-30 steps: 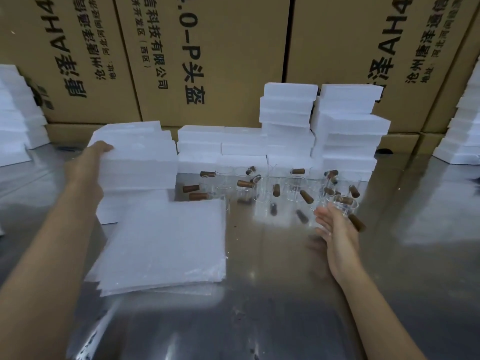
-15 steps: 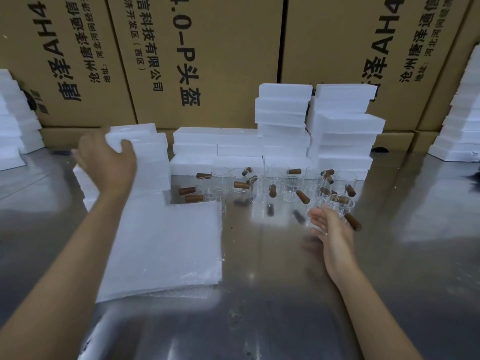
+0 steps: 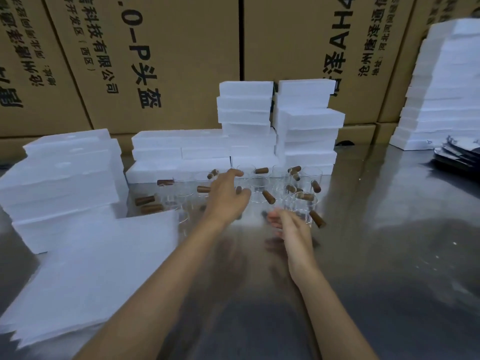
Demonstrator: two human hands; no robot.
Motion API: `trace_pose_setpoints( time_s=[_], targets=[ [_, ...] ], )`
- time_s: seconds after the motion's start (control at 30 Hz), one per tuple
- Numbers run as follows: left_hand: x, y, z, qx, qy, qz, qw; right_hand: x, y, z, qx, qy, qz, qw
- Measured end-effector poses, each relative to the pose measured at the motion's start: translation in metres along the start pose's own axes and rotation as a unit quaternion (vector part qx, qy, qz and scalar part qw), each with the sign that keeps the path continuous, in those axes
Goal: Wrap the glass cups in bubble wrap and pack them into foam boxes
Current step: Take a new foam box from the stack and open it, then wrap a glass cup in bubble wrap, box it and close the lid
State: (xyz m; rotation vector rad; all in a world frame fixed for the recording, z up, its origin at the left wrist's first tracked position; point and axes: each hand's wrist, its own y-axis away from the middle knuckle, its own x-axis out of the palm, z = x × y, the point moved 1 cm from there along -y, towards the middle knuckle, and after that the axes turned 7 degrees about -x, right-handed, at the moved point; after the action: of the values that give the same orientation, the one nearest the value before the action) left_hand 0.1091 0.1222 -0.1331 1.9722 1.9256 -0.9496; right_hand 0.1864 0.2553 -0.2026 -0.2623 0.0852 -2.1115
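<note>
Reaching left hand (image 3: 226, 193) over glass cups (image 3: 259, 184), right hand (image 3: 291, 227) beside one

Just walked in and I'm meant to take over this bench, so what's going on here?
A person is packing clear glass cups with brown wooden handles, clustered on a shiny metal table. The left hand reaches over the cluster with fingers spread, holding nothing. The right hand touches the nearest glass cup at the cluster's front edge. The stack of white bubble wrap sheets lies flat to the left, with stacked white foam boxes behind it. No cup is wrapped yet.
</note>
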Motion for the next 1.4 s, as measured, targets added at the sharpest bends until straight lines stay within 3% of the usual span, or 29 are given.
trace_pose_setpoints(
  time_s=[0.1,0.2,0.37,0.5,0.77,1.07,1.4],
  targets=[
    [0.03,-0.022,-0.018,-0.004,0.02,0.043,0.999,0.001,-0.005,0.003,0.031,-0.06,-0.009,0.998],
    [0.054,-0.057,-0.045,0.003,0.05,0.08,0.996,0.002,-0.003,-0.001,0.024,-0.044,0.004,0.999],
    [0.083,-0.13,-0.077,0.032,0.058,0.063,0.996,0.009,-0.013,-0.001,-0.001,0.05,0.105,0.993],
    [0.108,-0.181,-0.085,-0.004,0.134,0.078,0.988,0.012,-0.024,-0.003,-0.008,0.061,0.159,0.985],
    [0.134,-0.24,-0.099,0.079,0.043,0.111,0.99,0.015,-0.039,-0.01,0.014,0.053,0.205,0.977],
    [0.117,-0.233,-0.096,0.076,0.102,0.092,0.988,0.01,-0.042,-0.011,0.011,0.031,0.223,0.974],
    [-0.002,-0.127,-0.069,0.074,0.119,0.077,0.987,0.006,-0.043,-0.002,0.034,0.008,0.189,0.981]
  ],
)
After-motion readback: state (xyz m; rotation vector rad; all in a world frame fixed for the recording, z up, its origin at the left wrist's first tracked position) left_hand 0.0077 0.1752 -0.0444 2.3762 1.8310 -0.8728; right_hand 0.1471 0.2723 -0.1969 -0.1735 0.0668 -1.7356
